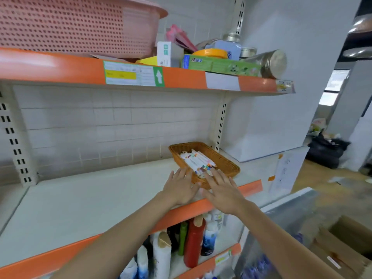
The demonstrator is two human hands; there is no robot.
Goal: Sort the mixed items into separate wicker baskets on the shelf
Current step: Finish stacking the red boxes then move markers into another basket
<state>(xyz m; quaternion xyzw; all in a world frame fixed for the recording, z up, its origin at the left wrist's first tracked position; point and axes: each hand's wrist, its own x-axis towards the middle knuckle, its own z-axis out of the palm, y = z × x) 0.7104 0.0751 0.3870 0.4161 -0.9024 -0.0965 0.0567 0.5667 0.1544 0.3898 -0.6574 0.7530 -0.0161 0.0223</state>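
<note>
Both hands lie flat with fingers spread, gripping nothing — the left hand (pixel 179 185) touches the near rim of the wicker basket (pixel 225 161), the right hand (pixel 222 188) its front corner. The basket, full of markers (pixel 198 161), sits at two o'clock on the shelf (pixel 84 198); placement looks finished — next, probably, fetching another kind of item.

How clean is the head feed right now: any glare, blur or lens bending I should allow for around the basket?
Head view: strong wide-angle bending, the orange shelf edge curves; glare on the upper orange shelf lip; the brown wicker basket and its white markers with coloured caps are fairly sharp; left hand and right hand slightly soft; the bottles below and frame corners are blurred.
</note>
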